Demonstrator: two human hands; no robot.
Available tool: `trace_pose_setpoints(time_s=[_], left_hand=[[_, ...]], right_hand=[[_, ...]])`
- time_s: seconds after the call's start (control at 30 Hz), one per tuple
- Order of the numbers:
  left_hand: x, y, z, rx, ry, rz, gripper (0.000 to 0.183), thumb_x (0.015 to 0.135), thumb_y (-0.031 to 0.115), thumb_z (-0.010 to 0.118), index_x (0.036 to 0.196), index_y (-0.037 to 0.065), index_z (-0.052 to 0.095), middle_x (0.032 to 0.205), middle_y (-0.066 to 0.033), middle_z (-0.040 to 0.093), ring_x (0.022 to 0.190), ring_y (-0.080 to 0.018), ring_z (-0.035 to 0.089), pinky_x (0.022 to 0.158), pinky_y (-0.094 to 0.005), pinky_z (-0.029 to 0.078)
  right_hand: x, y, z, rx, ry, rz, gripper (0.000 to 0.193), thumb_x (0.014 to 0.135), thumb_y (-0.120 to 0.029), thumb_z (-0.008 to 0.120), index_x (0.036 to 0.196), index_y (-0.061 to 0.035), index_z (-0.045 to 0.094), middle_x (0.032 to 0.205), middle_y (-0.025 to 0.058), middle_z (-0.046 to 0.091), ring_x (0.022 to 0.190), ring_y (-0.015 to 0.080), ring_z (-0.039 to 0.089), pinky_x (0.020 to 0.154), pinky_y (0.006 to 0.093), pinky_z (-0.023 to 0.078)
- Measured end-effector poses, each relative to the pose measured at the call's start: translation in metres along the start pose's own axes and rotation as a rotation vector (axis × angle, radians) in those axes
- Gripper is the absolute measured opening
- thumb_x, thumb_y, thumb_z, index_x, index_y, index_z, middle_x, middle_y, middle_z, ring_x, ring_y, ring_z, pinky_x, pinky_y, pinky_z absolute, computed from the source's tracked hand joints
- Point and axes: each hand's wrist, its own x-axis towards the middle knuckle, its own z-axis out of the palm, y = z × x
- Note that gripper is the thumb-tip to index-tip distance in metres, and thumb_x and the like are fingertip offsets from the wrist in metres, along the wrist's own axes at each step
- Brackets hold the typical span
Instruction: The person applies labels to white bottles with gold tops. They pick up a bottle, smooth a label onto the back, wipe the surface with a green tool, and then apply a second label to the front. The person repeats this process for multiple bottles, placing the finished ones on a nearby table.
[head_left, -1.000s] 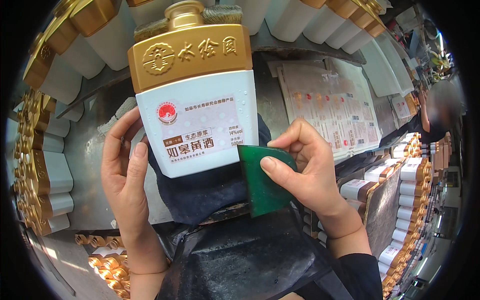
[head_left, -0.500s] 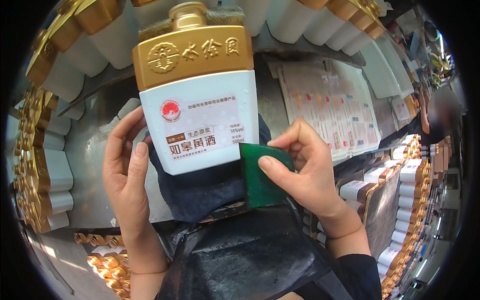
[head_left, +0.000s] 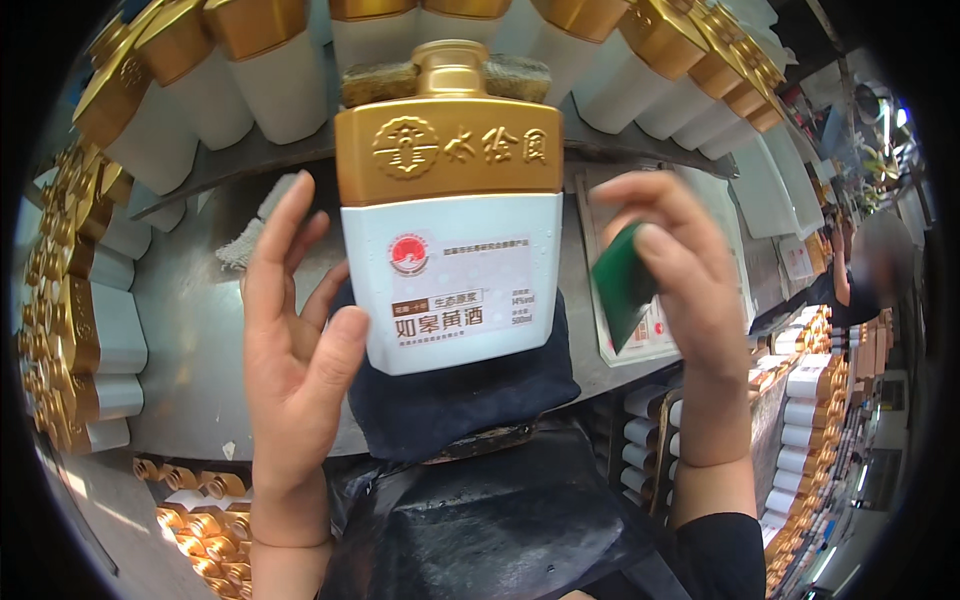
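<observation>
A white bottle (head_left: 455, 225) with a gold shoulder and neck leans back on a dark cloth pad (head_left: 460, 415), its pale printed label (head_left: 470, 290) facing me. The neck rests between two brownish, bristly-looking blocks (head_left: 380, 84). My left hand (head_left: 300, 370) is open at the bottle's left side, fingers apart; whether a fingertip touches the bottle I cannot tell. To the right, apart from the bottle, my right hand (head_left: 695, 275) pinches a thin green scraper (head_left: 622, 290). That hand is slightly blurred.
Rows of gold-topped white bottles (head_left: 280, 95) line the far side, more bottles (head_left: 105, 320) stand at left. A sheet of labels (head_left: 662, 325) lies under my right hand. A whitish cloth (head_left: 240, 248) is on the metal table (head_left: 200, 380). Another person (head_left: 860, 275) is at far right.
The bottle has shifted right and settled straighter on the pad. My right hand has drawn the scraper away from the label, up and right. My left hand has moved right and its fingers spread.
</observation>
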Motion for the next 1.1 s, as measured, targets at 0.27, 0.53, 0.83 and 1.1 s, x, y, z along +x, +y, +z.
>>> trace_pose_setpoints(time_s=[0.27,0.53,0.83,1.1], left_hand=[[0.032,0.002,0.026,0.404,-0.012,0.196,0.067,0.094,0.022,0.059,0.149,0.002,0.025,0.143,-0.0188,0.04,0.129,-0.0252,0.042,0.109,-0.0344,0.032],[0.034,-0.003,0.028,0.372,0.037,0.194,0.062,0.097,0.022,0.056,0.148,0.002,0.027,0.142,-0.0178,0.041,0.128,-0.0242,0.044,0.108,-0.0343,0.033],[0.032,-0.002,0.026,0.465,-0.025,0.225,0.074,0.091,0.019,0.064,0.15,0.001,0.023,0.143,-0.0176,0.04,0.13,-0.0248,0.043,0.109,-0.0348,0.034],[0.029,0.007,0.023,-0.068,-0.111,0.05,0.062,0.099,0.02,0.053,0.15,0.002,0.023,0.142,-0.018,0.042,0.129,-0.0223,0.045,0.106,-0.0325,0.037]], right_hand=[[0.021,0.013,0.035,-0.568,0.111,-0.144,0.07,0.079,-0.029,0.079,0.13,0.006,0.046,0.063,0.0015,0.057,0.06,0.004,0.05,0.056,0.0188,0.036],[0.029,0.012,0.039,-0.45,0.094,-0.071,0.066,0.081,-0.03,0.077,0.126,0.008,0.047,0.061,0.007,0.061,0.056,0.0067,0.054,0.052,0.022,0.039],[0.034,0.02,0.034,-0.543,0.07,-0.149,0.063,0.083,-0.031,0.075,0.124,0.0081,0.048,0.067,0.0094,0.065,0.061,0.0089,0.061,0.054,0.0214,0.044],[0.029,0.005,0.032,-0.472,-0.013,0.047,0.063,0.086,-0.03,0.073,0.129,0.0068,0.046,0.076,0.0092,0.067,0.068,0.0081,0.061,0.062,0.0218,0.048]])
